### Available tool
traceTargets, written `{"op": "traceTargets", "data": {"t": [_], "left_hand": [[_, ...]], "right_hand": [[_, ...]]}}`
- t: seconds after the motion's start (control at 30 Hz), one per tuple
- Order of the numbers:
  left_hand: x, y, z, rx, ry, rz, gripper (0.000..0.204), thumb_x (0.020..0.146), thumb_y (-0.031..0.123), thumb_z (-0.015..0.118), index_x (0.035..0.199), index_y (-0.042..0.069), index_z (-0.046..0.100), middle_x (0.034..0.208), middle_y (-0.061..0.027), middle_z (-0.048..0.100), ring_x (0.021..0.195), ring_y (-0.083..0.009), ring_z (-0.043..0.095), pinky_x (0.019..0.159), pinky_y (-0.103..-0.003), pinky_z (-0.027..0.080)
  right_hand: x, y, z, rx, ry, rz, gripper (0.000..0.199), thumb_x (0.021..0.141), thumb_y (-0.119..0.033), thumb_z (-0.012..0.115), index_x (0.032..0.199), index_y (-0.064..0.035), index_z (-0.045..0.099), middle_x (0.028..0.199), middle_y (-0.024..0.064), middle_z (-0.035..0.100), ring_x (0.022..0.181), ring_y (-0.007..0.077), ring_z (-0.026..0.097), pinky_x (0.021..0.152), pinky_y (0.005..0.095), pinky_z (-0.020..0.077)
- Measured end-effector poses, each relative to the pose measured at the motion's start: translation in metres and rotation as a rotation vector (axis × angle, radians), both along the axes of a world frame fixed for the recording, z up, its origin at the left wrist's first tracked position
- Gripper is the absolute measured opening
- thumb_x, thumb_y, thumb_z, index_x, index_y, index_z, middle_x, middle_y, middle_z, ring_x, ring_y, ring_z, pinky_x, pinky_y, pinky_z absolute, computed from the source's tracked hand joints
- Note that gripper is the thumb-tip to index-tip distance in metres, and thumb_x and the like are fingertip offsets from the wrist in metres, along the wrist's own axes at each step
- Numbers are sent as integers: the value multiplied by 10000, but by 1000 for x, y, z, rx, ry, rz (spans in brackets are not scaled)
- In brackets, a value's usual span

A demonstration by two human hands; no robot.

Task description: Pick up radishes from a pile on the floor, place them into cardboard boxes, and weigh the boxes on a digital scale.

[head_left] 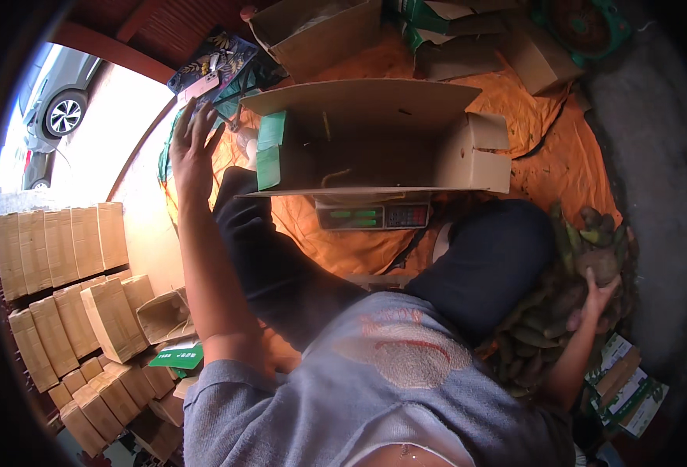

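your right hand (596, 300) grips a brownish tuber (600, 265) atop the pile (542, 327) beside your knee; your left hand (191, 148) hangs open, empty. lift it cleanly; aim for the open carton (374, 140) on the scale (374, 215).

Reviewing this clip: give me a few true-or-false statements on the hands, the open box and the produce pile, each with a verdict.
1. The right hand rests on the pile of brown and green produce. True.
2. The left hand grips a knife. False: it is raised, fingers spread, holding nothing.
3. The open cardboard box sits above a scale. True.
4. The box is filled to the brim. False: its inside looks almost bare.
5. The cloth on the ground is blue. False: it is orange.
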State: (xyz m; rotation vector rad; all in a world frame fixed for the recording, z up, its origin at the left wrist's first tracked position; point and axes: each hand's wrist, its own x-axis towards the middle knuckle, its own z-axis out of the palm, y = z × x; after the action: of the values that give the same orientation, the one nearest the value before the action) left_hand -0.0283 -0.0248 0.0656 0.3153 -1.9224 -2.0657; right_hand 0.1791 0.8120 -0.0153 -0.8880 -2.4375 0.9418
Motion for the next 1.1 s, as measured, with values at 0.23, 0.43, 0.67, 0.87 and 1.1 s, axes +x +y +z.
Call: {"op": "traceTargets", "data": {"t": [0.23, 0.43, 0.67, 0.87, 1.1], "left_hand": [[-57, -3, -36, -292, -153, -473, 568, 944, 197, 699, 1445, 36, 486, 1367, -108, 597, 1230, -163, 560, 1050, -297, 430], [-66, -25, -59, -438, -241, -475, 312, 958, 190, 676, 1231, 38, 684, 1059, -49, 734, 977, -110, 650, 897, -296, 509], [-62, -36, -59, -586, -198, -490, 241, 969, 215, 642, 1145, 74, 725, 1001, -87, 747, 917, -200, 699, 835, -347, 533], [-58, -44, -58, -525, -282, -510, 243, 966, 207, 648, 1155, 72, 721, 1002, -103, 745, 931, -213, 700, 851, -353, 531], [-57, -36, -75, -576, -172, -467, 251, 976, 223, 645, 1135, 49, 731, 913, -82, 752, 730, -97, 654, 633, -291, 533]], "right_hand": [[-178, -252, 225, -161, 93, 870, 843, 726, -154, 828, 1433, -17, 389, 1329, 118, 517, 1226, 235, 535, 1051, 368, 434], [-293, -503, 153, 66, -595, 1598, 766, 721, -289, 821, 1320, 19, 456, 1235, 241, 595, 1194, 362, 585, 1013, 423, 466], [-327, -632, -80, 473, -1166, 1807, 840, 813, -471, 739, 1428, 22, 449, 1368, 286, 537, 1261, 403, 537, 1077, 448, 425], [-326, -692, -112, 547, -1188, 2001, 719, 868, -416, 703, 1408, 8, 487, 1343, 263, 568, 1238, 383, 559, 1058, 442, 440], [-321, -647, -79, 371, -1122, 2062, 615, 921, -346, 665, 1405, -3, 504, 1306, 241, 607, 1202, 371, 590, 1037, 432, 454]]}}
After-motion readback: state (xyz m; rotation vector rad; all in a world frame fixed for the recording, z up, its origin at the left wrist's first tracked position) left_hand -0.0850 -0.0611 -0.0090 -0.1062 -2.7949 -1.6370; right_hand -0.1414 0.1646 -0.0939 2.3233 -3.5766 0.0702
